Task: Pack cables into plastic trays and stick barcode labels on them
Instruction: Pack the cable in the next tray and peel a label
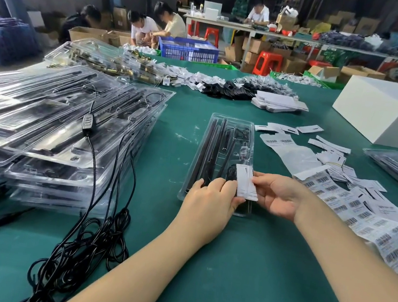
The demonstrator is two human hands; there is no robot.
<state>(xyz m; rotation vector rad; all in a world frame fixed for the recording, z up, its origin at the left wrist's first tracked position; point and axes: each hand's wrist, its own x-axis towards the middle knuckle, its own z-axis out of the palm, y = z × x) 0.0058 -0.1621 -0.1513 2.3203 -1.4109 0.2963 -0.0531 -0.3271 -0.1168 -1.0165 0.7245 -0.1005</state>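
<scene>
The green table [240, 270] carries everything, and the clear plastic tray [220, 153] lying at its middle serves as the landmark. Left of the tray, a large stack of filled clear trays [52, 126] leans in overlapping layers. Right of and beyond the tray sits a white box [385, 112]. On the near side of the stack, left of the tray, black cables [88, 232] lie in loose tangled coils, one running up over the stack with an inline controller [87, 121]. Right of the tray, sheets of barcode labels [366, 216] spread across the table, with loose white paper pieces beyond them. Farther beyond the tray lie heaps of small black and white parts [226, 86].

The tray itself holds long black rods and a dark cable in its moulded slots. Over its near end, both hands meet on a white label card [245, 182]. The left hand [208, 203] rests on the tray's near end, its grip narrow, fingertips pinching the card's lower left edge. The right hand [280, 194] holds the card's right edge between thumb and fingers, palm turned up.
</scene>
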